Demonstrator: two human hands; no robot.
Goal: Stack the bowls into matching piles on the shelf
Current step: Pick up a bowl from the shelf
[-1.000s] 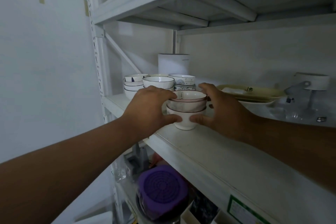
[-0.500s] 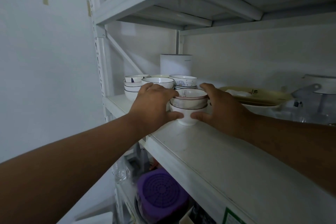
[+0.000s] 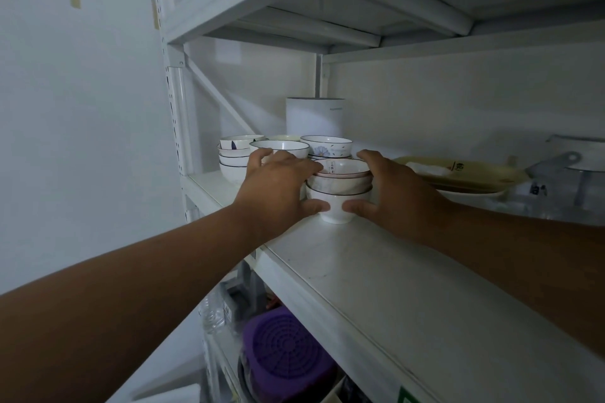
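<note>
Both hands on the front pile of bowls!

The left hand [image 3: 281,188] and right hand [image 3: 397,193] cup the bowl stack [image 3: 340,188] from either side, fingers curled round it, thumbs at the base (top bowl pink-rimmed). It stands on the white shelf [image 3: 376,275], just in front of more stacked bowls [image 3: 234,157] by the back-left corner; yellow plates [image 3: 465,175] lie to the right.

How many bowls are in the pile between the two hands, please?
3, nested on the shelf: white bottom bowl, middle bowl, pink-rimmed top bowl. A thinner one could be hidden between them.
</note>
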